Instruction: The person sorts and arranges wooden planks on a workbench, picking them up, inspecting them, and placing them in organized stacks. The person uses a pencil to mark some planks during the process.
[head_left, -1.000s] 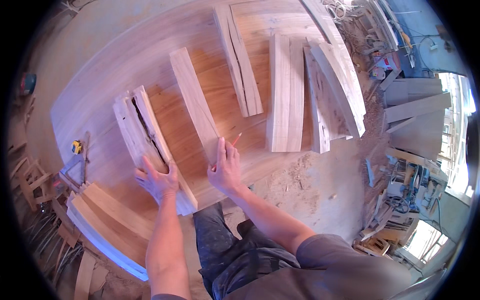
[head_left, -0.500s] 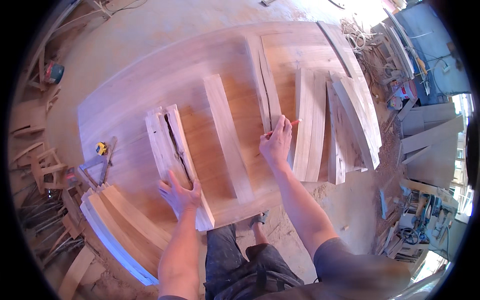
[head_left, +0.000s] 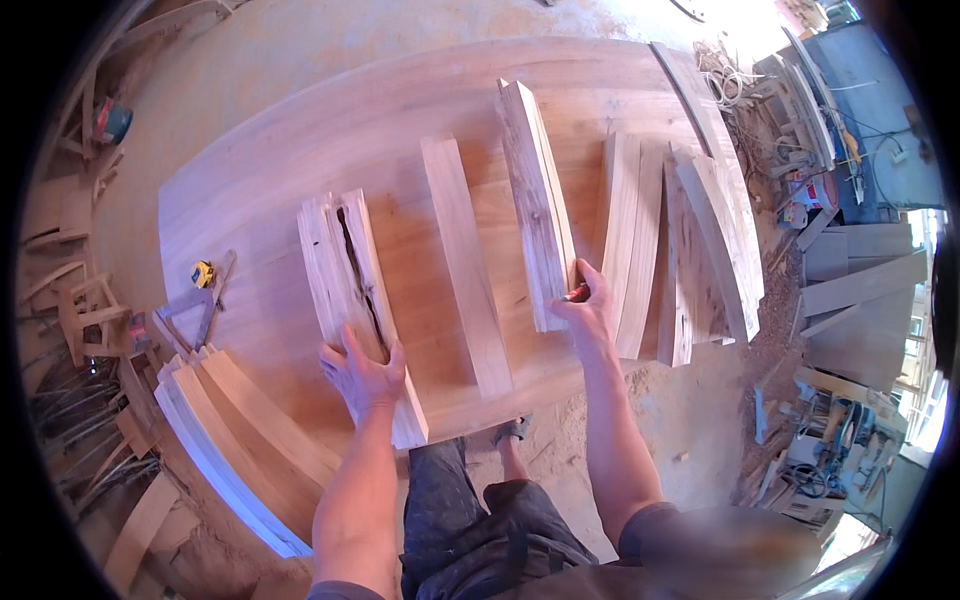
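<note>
My left hand is closed across the near part of a pair of rough boards, thumb on the right side and fingers on the left. A long dark crack or gap runs down between them. Farther right, my right hand grips the near end of another pale board, which stands tilted with its side showing. A red pencil is tucked in the same hand, mostly hidden by the fingers. Between the two lies a single plain board, untouched. All rest on a broad wooden tabletop.
Right of my right hand stand upright boards and curved pieces. At the left lie a yellow tape measure, a square and a stack of curved slats. Wood scraps and tools crowd the floor on both sides.
The board at my right hand has been turned, so its cracked face no longer shows upward. My right hand has shifted right and nearer me. My left hand keeps its place on the boards.
</note>
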